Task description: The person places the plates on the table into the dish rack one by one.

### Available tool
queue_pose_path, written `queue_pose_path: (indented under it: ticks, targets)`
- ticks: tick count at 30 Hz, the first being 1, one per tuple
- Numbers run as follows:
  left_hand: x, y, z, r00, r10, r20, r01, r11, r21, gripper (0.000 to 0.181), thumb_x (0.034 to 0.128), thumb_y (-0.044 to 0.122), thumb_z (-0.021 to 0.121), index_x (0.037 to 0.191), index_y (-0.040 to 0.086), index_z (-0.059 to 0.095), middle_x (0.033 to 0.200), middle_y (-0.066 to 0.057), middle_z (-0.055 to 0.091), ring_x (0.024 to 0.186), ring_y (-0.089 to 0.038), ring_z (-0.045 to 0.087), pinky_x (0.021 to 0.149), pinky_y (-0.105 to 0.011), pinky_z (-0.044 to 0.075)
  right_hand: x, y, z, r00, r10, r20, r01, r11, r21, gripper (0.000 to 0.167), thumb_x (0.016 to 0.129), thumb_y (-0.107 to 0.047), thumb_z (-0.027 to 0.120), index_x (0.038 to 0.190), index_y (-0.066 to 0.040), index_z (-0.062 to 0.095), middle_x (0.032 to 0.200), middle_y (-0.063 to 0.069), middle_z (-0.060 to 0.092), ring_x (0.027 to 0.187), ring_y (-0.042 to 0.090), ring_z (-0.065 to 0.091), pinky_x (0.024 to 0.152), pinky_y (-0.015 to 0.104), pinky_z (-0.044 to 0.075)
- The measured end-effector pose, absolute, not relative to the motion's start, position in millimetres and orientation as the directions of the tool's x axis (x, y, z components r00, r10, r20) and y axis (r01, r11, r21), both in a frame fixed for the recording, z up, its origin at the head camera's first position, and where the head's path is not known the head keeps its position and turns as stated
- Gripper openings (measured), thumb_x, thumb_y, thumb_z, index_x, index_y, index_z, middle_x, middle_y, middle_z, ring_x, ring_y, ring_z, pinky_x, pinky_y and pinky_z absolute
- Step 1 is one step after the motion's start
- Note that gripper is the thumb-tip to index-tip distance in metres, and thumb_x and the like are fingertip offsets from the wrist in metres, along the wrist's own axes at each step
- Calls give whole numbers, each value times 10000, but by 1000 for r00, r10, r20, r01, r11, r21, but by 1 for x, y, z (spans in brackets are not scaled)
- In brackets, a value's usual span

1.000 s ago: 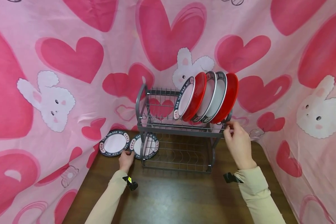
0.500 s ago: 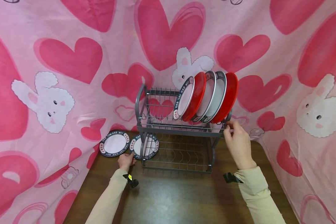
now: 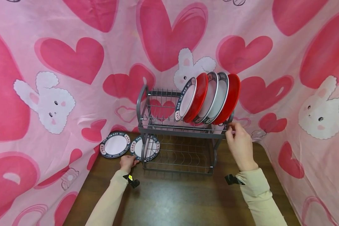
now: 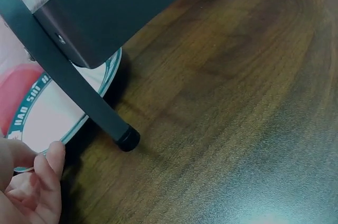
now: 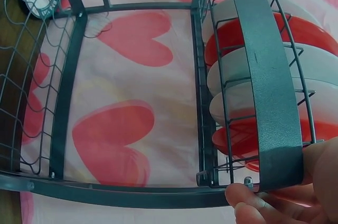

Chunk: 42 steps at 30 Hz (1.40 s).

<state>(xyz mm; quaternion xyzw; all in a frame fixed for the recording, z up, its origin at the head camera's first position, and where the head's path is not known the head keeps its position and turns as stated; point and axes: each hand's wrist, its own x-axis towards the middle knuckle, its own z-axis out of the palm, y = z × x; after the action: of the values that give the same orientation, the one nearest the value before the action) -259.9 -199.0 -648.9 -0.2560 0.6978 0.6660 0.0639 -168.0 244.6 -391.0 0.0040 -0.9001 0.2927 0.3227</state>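
Observation:
My left hand [image 3: 127, 163] pinches the front rim of a white plate [image 3: 138, 146] with a dark lettered border. In the left wrist view, the thumb lies over the rim of this plate [image 4: 50, 121] and the fingers [image 4: 55, 155] are at its edge. The plate lies partly behind the left leg of a grey two-tier dish rack [image 3: 183, 134]. At the rack's front right corner, my right hand [image 3: 240, 146] grips the upper tier's frame. Red plates [image 3: 232, 99] and white dark-rimmed plates [image 3: 186, 99] stand on edge in the upper tier's right half.
Another dark-rimmed white plate [image 3: 115, 144] lies flat at the far left of the wooden table [image 3: 169, 197]. The rack's lower wire tier [image 3: 183, 157] holds no plates. A pink cloth [image 3: 124, 37] with hearts and rabbits hangs around the back and sides.
My left hand has shifted slightly toward me, its fingers now extending right along the plate's front rim. The right hand keeps its grip on the rack, and the racked plates have not moved.

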Motion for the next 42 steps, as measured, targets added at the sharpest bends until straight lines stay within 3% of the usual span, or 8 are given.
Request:
queue_pose_path:
  ticks: [10,18,26,33,39,42]
  targets:
    - [-259,-198,-648,-862,-279,-423,-433,-27,901,160,1006,92,556,964,-63,553,599,-2,603,511,-41,595,506,-174,508,-169,243,-391,-787,190,587,-190,830,-524,235,1013,-88,518,1145,48,658,1017,263,707,879,427,669,784,594,527]
    - [-255,-194,-636,-880,-293,-375,-385,-26,923,297,1007,67,587,1198,-152,527,670,-18,627,549,-30,632,565,-182,550,-169,244,-390,-781,186,596,-203,827,-524,238,1016,-83,512,1145,55,658,1020,267,706,869,424,661,771,592,526]
    - [-255,-194,-637,-896,-309,-319,-335,0,942,158,984,34,599,1030,-117,585,804,-73,624,614,-71,694,631,-211,583,-168,243,-391,-786,182,591,-203,827,-525,227,1016,-74,528,1152,62,648,1035,273,704,881,435,667,783,603,541]
    - [-255,-197,-639,-913,-328,-241,-263,23,965,189,978,29,591,1081,-130,582,928,-190,734,616,-95,716,654,-264,605,-169,242,-391,-780,185,598,-203,829,-522,231,1012,-73,522,1150,61,651,1016,272,703,865,433,660,767,598,530]
    - [-250,-199,-633,-924,-337,-184,-216,62,974,127,971,9,585,1044,-91,556,993,-268,744,638,-135,732,669,-308,615,-168,242,-391,-779,191,597,-197,830,-522,241,1018,-81,516,1154,61,655,1018,273,705,862,434,660,761,597,529]
    - [-248,-201,-630,-932,-328,-156,-191,77,979,172,980,1,574,1091,-130,557,1004,-303,733,652,-159,737,675,-331,619,-168,242,-391,-780,190,596,-198,828,-524,244,1022,-85,514,1157,60,655,1020,274,704,867,436,660,766,598,528]
